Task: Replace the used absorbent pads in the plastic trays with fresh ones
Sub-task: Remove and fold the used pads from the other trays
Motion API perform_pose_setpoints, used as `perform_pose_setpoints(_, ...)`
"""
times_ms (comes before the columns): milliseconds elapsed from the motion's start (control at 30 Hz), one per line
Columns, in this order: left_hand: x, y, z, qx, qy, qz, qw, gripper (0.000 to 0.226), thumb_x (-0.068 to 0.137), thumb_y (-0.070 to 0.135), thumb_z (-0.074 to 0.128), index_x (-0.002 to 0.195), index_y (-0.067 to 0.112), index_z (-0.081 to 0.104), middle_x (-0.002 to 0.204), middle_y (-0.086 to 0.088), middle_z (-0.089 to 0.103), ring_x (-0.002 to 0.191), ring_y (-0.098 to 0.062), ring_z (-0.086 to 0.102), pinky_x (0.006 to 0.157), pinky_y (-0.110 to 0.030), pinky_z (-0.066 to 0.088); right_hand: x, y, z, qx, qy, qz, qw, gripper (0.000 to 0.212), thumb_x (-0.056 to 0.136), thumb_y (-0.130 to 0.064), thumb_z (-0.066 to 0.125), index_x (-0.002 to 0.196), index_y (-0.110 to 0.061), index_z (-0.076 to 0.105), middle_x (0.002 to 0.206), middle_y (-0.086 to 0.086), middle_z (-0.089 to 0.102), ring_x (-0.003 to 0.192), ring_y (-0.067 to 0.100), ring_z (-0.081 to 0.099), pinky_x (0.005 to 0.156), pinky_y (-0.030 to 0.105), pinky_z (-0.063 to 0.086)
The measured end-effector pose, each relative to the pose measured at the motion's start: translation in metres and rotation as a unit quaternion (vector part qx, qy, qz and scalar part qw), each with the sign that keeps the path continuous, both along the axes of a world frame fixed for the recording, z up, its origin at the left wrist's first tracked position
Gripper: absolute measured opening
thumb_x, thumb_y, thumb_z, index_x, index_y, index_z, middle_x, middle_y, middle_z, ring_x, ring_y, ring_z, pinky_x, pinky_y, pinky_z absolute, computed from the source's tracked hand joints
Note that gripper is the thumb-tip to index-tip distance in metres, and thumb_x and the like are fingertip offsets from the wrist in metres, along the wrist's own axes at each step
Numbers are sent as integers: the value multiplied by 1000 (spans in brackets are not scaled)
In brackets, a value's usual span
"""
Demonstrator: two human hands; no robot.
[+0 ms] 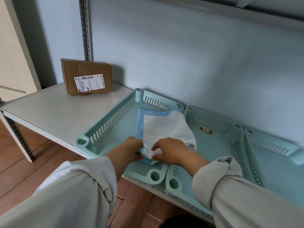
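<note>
Far left on the shelf (49, 112), a taped cardboard box (86, 76) with a shipping label stood against the wall. Right of it I saw three pale green slotted trays side by side. The left tray (105, 127) held the pad (162, 129), white with a blue border, crumpled and partly lifted off the floor of the tray. My left hand (133, 149) gripped the pad's near edge, fingers curled under it. My right hand (171, 150) pinched the bunched white part just beside it. The middle tray (212, 140) and the right tray (271, 155) lay touching, floors bare.
</note>
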State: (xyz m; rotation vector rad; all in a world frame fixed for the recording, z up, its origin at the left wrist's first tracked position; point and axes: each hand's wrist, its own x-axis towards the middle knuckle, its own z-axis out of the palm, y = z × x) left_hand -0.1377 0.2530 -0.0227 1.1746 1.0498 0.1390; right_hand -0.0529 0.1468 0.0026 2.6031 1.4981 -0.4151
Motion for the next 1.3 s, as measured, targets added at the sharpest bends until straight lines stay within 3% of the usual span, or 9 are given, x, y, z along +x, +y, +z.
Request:
perform_pose_setpoints(167, -3, 1, 2, -41, -30, 28, 998, 18, 96, 2, 33, 106, 5, 47, 78, -12, 52, 66, -21, 51, 58, -32, 48, 13, 6, -6, 168, 64, -143, 973, 28, 88, -38, 59, 105, -17, 68, 109, 1, 68, 101, 22, 63, 86, 35, 51)
perform_pose_setpoints(300, -4, 2, 7, -49, -56, 5, 997, 30, 100, 6, 27, 124, 8, 45, 107, -13, 62, 93, -26, 59, 80, -38, 54, -1, 3, -1, 37, 69, -104, 991, 63, 78, -57, 65, 130, -24, 51, 128, -3, 57, 116, 21, 55, 94, 35, 46)
perform_pose_setpoints(400, -4, -2, 11, -35, -50, -43, 997, 19, 100, 6, 32, 111, 11, 47, 105, -13, 62, 94, -24, 60, 81, -38, 53, 1, 12, -11, 130, 3, -150, 980, 20, 89, -36, 53, 84, -18, 60, 87, 2, 64, 84, 23, 61, 67, 29, 44)
perform_pose_setpoints(533, -12, 0, 2, 15, 22, -105, 994, 20, 91, -7, 49, 102, 10, 48, 84, -12, 46, 70, -19, 47, 67, -33, 51, 9, 13, -8, 241, 82, -218, 942, 36, 86, -22, 52, 54, -18, 37, 55, -1, 41, 51, 15, 40, 48, 25, 28)
perform_pose_setpoints(667, -12, -3, -8, 40, 26, -116, 992, 55, 85, -8, 58, 133, 11, 40, 99, -14, 45, 70, -20, 50, 62, -30, 51, 9, 7, -3, 227, 88, -164, 956, 27, 87, -25, 55, 63, -11, 56, 68, 6, 60, 64, 20, 55, 56, 27, 37)
perform_pose_setpoints(800, -8, 3, -14, 184, 79, -103, 974, 45, 82, -7, 58, 121, 9, 45, 107, -17, 45, 91, -28, 52, 74, -37, 54, 4, 0, -1, 100, 103, -90, 986, 44, 90, -48, 52, 68, -11, 61, 66, -1, 57, 66, 18, 54, 61, 29, 38)
perform_pose_setpoints(1100, -17, 24, -25, 265, 147, -119, 946, 64, 82, 1, 53, 141, 13, 30, 130, -21, 44, 118, -39, 50, 100, -44, 47, 23, -32, 9, 79, 37, -82, 993, 44, 81, -50, 65, 122, -34, 58, 135, -7, 49, 126, 14, 44, 99, 31, 38)
perform_pose_setpoints(1233, -18, 8, -18, 458, 258, -183, 831, 63, 86, 12, 50, 143, 19, 26, 144, -18, 29, 134, -35, 32, 111, -44, 29, 22, -47, 12, 94, -99, -35, 990, 42, 91, -31, 51, 133, -30, 50, 141, -6, 47, 131, 16, 40, 99, 31, 38)
perform_pose_setpoints(1300, -12, -3, -11, 553, 198, -235, 775, 72, 85, 11, 52, 149, 22, 19, 155, -10, 18, 143, -28, 20, 116, -40, 19, 21, -50, 9, 96, -136, -44, 985, 43, 91, -26, 49, 134, -26, 49, 139, -3, 48, 130, 19, 40, 97, 32, 39)
